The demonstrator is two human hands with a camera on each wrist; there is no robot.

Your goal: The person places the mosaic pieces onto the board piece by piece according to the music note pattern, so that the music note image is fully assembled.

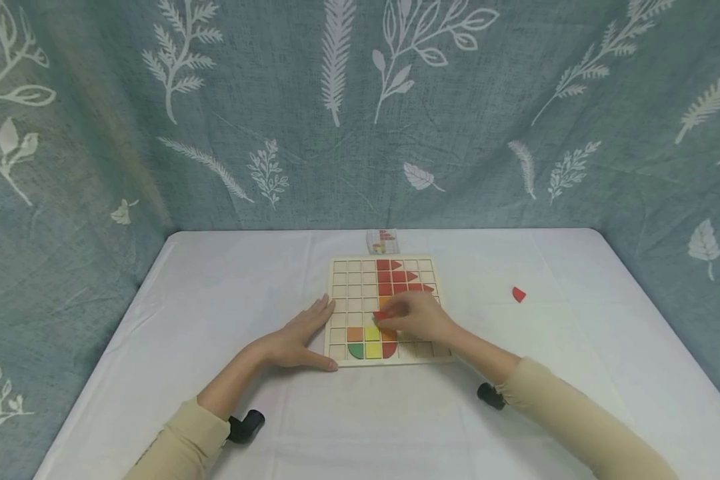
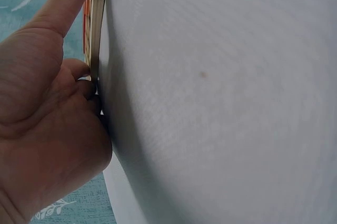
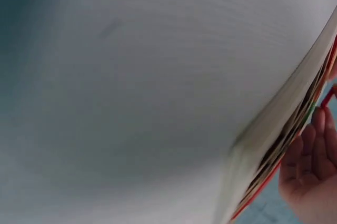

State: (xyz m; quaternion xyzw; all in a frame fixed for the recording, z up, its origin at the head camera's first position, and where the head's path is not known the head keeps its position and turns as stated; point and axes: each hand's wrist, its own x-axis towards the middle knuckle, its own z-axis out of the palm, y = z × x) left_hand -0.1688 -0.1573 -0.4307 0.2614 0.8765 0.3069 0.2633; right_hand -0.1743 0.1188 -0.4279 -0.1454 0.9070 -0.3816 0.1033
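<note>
A square wooden grid board [image 1: 339,291] lies on the white table. My left hand [image 1: 300,337] rests along its left side, fingers straight and thumb spread at the near corner; the left wrist view shows that hand against the board's edge [image 2: 98,29]. Over the board's middle, my right hand [image 1: 420,317] pinches a small red piece [image 1: 381,315], also visible as a red tile [image 3: 327,98] in the right wrist view. Red squares and pointed tiles [image 1: 400,289] fill cells behind that hand. Nearer me sit yellow squares [image 1: 373,350], an orange square [image 1: 355,335], a green rounded tile [image 1: 357,350] and a red rounded tile [image 1: 389,350].
To the right of the board lies a loose red quarter-round piece [image 1: 519,294]. A small pattern card [image 1: 383,242] stands or lies just behind the board. Blue-green leaf-patterned cloth [image 1: 312,167] hangs around the table [image 1: 246,267].
</note>
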